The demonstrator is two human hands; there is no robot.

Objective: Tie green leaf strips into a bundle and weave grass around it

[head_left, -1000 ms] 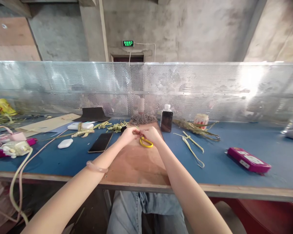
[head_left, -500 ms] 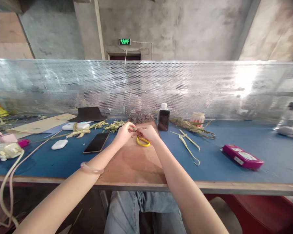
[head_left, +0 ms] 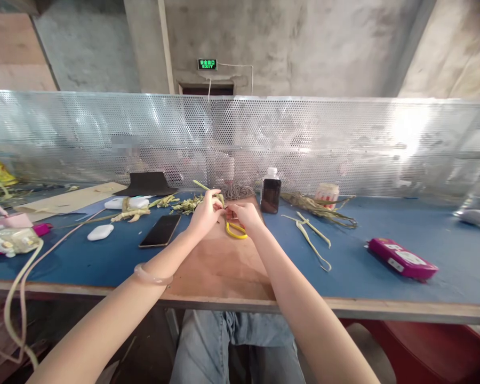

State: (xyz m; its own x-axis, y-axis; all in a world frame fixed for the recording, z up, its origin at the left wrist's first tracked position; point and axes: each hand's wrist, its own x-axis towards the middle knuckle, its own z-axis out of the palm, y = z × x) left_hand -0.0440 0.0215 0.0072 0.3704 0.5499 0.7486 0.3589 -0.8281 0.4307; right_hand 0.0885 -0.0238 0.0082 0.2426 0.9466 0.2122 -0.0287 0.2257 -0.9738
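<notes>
Over the brown board (head_left: 224, 272), my left hand (head_left: 205, 214) pinches a thin green plant strip (head_left: 200, 184), whose free end sticks out up and to the left. My right hand (head_left: 246, 215) is closed close beside it, fingertips almost meeting those of my left. What the right fingers grip is hidden. Just below them shows a yellow loop (head_left: 237, 233), like a scissors handle; whether it is held or lies on the board I cannot tell. A heap of grey cord (head_left: 238, 191) lies behind my hands, and cut green stems (head_left: 186, 206) lie left of them.
A phone (head_left: 160, 231) and white earbud case (head_left: 100, 232) lie left on the blue table (head_left: 208, 290). To the right are a dark bottle (head_left: 271, 192), dried leaves (head_left: 324, 209), loose pale strips (head_left: 310, 240) and a magenta pack (head_left: 402, 260). A perforated metal screen (head_left: 336, 138) stands behind.
My left hand has turned and risen slightly, and the green strip now sticks out above it. The right hand stays close by. The whole view has shifted a little.
</notes>
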